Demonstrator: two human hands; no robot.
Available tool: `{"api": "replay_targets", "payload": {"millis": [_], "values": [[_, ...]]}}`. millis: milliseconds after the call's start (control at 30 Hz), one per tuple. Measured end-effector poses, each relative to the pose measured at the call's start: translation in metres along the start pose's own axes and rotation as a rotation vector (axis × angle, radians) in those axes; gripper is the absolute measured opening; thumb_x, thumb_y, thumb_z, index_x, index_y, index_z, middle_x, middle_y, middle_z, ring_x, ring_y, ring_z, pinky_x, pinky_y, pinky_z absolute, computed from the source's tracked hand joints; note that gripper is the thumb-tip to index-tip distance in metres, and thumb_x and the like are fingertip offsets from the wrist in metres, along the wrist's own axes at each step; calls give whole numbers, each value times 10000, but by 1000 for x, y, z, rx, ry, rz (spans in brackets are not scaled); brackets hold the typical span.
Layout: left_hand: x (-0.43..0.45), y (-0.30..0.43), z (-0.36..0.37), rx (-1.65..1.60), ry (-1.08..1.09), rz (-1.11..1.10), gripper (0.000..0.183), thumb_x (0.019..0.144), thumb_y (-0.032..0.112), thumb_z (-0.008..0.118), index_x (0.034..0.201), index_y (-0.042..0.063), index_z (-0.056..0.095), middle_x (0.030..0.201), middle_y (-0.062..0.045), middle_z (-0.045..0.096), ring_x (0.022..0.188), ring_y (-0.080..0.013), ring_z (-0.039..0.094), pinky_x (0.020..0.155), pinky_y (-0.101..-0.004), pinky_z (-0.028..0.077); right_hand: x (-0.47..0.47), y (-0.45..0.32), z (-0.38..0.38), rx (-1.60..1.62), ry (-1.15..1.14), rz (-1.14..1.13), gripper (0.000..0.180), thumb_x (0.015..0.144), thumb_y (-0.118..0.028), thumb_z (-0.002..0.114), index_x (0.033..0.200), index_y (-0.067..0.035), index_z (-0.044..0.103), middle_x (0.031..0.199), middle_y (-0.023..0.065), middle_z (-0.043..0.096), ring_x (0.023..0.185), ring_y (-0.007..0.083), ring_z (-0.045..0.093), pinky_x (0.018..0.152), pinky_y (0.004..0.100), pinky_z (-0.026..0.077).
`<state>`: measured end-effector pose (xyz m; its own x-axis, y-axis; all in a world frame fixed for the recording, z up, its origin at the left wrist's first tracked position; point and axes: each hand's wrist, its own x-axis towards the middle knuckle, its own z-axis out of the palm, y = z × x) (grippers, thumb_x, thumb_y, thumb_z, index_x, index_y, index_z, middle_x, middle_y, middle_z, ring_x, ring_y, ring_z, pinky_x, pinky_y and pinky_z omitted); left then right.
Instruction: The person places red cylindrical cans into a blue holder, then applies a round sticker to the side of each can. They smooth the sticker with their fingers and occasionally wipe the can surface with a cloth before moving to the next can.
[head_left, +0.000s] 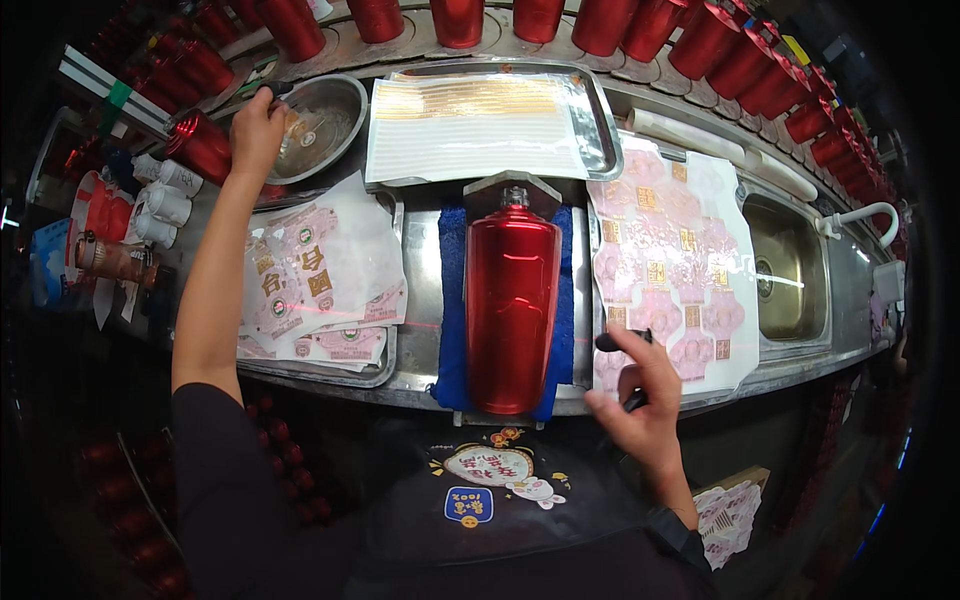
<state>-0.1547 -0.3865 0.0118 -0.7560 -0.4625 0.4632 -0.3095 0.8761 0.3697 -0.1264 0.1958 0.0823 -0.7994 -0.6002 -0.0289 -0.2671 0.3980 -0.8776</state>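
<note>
A glossy red bottle (513, 307) with a bare threaded neck lies in front of me on a blue cloth (452, 300), its neck resting on a metal support (480, 196). My left hand (257, 133) is at the left rim of a metal bowl (358, 135) containing clear liquid. Something pale and translucent (306, 126) shows in the bowl beside its fingers; whether they grip it is unclear. My right hand (646, 405) hovers right of the bottle, thumb and fingers apart, with black coverings on some fingers. Below it lies a sheet of pink and gold decals (675, 255).
Left, a tray (391, 352) holds printed decal sheets (315, 270). Behind the bottle, a gold-striped sheet (472, 127) covers much of another tray (600, 127). A sink (791, 300) with a white faucet (862, 219) is right. Red bottles (457, 22) line a curved conveyor (495, 30).
</note>
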Motion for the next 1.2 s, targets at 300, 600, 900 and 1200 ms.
{"api": "replay_targets", "payload": {"millis": [300, 600, 900, 1200], "values": [[-88, 173, -139, -361, -105, 141, 124, 904, -11, 674, 1024, 12, 689, 904, -58, 742, 795, -133, 698, 710, -253, 530, 12, 20, 56, -276, -25, -402, 930, 634, -29, 777, 1500, -184, 477, 1030, 154, 561, 727, 288, 616, 621, 384, 530], [-113, 275, -182, -656, -347, 577, 317, 802, -109, 732, 1095, 6, 691, 912, -73, 736, 868, -170, 716, 760, -304, 579, 10, 3, 35, -113, -158, -179, 801, 711, 1, 738, 1469, -145, 524, 1155, 107, 577, 716, 134, 561, 596, 256, 447], [-96, 281, -82, -568, -598, 501, 166, 877, -19, 693, 1039, -17, 654, 890, -81, 709, 859, -145, 685, 772, -287, 543, 12, 9, 60, 538, 97, 145, 540, 914, -148, 679, 1400, 7, 500, 1219, 94, 584, 648, 30, 444, 561, 183, 380], [-108, 271, -52, -345, -306, 488, 283, 871, -3, 672, 1153, 23, 668, 947, -105, 697, 902, -203, 687, 807, -317, 544, 12, 8, 77, 354, 53, 154, 750, 889, -279, 765, 1478, 1, 396, 1330, 130, 507, 614, 36, 405, 523, 203, 364]]}}
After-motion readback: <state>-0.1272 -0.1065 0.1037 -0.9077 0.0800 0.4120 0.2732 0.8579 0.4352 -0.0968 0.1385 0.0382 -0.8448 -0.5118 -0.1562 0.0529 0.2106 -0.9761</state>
